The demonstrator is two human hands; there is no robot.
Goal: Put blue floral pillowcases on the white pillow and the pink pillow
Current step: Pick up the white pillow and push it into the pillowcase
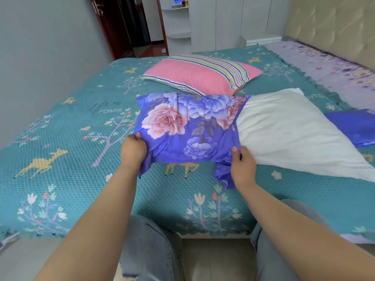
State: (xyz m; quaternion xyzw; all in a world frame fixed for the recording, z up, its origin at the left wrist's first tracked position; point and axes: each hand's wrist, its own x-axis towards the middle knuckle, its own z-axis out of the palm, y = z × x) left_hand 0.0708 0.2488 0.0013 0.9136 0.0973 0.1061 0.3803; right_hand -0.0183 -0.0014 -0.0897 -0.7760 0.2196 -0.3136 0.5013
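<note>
A blue floral pillowcase (182, 126) covers the left end of the white pillow (288, 130), which lies across the bed; the pillow's right part sticks out bare. My left hand (133, 150) grips the pillowcase's near left corner. My right hand (242, 166) pinches the bunched open edge of the pillowcase near the pillow's front side. The pink pillow (200, 73), with a striped band, lies bare farther back on the bed. Part of a second blue pillowcase (353, 126) shows at the right, behind the white pillow.
The bed carries a teal cover (67, 151) with deer and tree patterns. A padded headboard (332, 23) is at the far right, with a purple floral sheet (324, 65) below it. A doorway (129, 25) and white shelves (178, 23) are at the back. My knees are at the bed's front edge.
</note>
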